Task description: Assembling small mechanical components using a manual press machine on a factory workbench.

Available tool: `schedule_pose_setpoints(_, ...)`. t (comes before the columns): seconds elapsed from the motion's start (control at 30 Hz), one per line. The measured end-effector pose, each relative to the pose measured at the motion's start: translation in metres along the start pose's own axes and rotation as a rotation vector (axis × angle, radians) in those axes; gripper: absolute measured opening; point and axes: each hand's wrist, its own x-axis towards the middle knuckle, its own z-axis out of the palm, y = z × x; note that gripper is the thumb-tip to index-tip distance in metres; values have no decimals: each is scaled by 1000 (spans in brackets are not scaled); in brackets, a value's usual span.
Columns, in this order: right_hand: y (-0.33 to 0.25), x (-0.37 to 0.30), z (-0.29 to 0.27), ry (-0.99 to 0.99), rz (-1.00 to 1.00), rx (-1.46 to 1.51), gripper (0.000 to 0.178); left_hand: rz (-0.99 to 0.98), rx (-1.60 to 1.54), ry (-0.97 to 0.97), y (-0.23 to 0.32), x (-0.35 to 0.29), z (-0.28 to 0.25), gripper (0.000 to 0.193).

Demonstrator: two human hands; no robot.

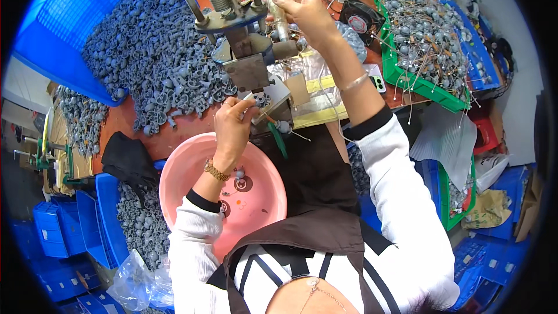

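A metal hand press point(238, 38) with a thick coil spring and two bolts stands before me on the table. My right hand point(302, 11) is closed around its upright lever point(272, 0), whose grip is wrapped in pale plastic. Below the press head, my left hand point(233, 125) has its fingers pinched together at the work spot; what they hold is hidden. A small grey part point(263, 100) sits under the press beside those fingertips. Just right of it are a grey round piece with a thin wire point(283, 127) and a green strip point(278, 139).
Loose grey plastic parts point(157, 52) are heaped at the left, spilling from a blue crate point(58, 29). A pink basin point(174, 192) with a few pieces sits below my left arm. A green tray point(392, 75) of wired pieces and a small black fan point(361, 20) stand at right.
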Motion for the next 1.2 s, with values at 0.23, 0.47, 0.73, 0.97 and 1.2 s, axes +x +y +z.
schedule_pose_setpoints(0.23, 1, -132, 33, 126, -768, -252, 26, 15, -17, -29, -6, 0, -1, 12)
schedule_pose_setpoints(0.47, -37, -107, 9, 57, -940, -547, 21, 64, 379, -38, 3, -6, -18, 21)
schedule_pose_setpoints(0.73, 115, 28, -69, 87, -41, -1390, 21, -407, -587, -439, 45, -47, -126, 28)
schedule_pose_setpoints(0.97, 105, 50, -81, 219, -374, -976, 21, -135, 131, -327, -7, -53, -183, 13)
schedule_pose_setpoints(1.2, 29, 16, -36, 293, -378, -421, 25, -53, 381, 38, -128, 11, -100, 20)
